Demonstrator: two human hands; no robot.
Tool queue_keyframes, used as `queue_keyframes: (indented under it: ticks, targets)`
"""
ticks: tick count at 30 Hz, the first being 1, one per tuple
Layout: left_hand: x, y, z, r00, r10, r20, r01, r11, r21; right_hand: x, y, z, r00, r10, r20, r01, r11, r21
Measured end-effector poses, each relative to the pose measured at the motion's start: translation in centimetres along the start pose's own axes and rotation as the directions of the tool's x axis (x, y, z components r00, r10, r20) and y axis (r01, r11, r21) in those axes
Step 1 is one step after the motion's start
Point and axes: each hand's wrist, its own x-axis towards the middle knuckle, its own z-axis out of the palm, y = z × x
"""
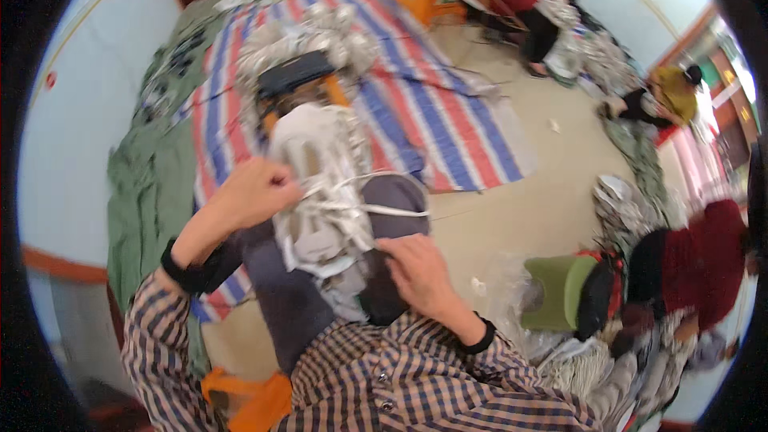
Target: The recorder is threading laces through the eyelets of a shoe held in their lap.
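Across my lap and a small stool in front of me lies a stack of off-white cloth pieces point(308, 152), with loose white strips over it. One white strip point(396, 210) curves out past my right knee in a loop. My left hand point(254, 192) is raised at the stack's left edge with curled fingers, close to the strip's near end; what they grip is hidden. At the stack's lower right is my right hand point(420, 272), its fingers stretched towards the cloth and slightly blurred. A dark flat case point(294, 73) rests on the stool's far end.
A striped sheet point(472, 140) covers the floor ahead, with a pale bundled heap point(344, 40) on it. Green cloth point(152, 200) runs along the left wall. To the right stand a green stool point(552, 292) and heaps of pale material. Other people sit at the right and far right.
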Motion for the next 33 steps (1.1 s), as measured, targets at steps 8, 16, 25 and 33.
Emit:
queue_keyframes:
  ticks: [8, 16, 25, 33]
  targets:
    - [1.3, 0.7, -1.6, 0.93, -0.209, 0.301, 0.263, 0.953, -0.151, -0.4, -0.2, -0.5, 0.991, 0.047, 0.122, -0.053, 0.998, 0.046]
    - [0.2, 0.2, -2.4, 0.884, -0.148, 0.444, 0.24, 0.958, -0.158, -0.5, -1.7, -1.1, 0.909, 0.316, 0.273, -0.413, 0.777, 0.475]
    - [0.2, 0.1, -2.9, 0.845, -0.052, 0.533, 0.145, 0.98, -0.135, -1.1, -1.4, -0.3, 0.793, 0.291, 0.536, -0.609, 0.42, 0.673]
    - [-3.0, 0.1, -0.9, 0.998, 0.054, -0.023, -0.059, 0.953, -0.298, -1.7, -1.9, 1.0, 0.672, 0.294, 0.68, -0.726, 0.082, 0.682]
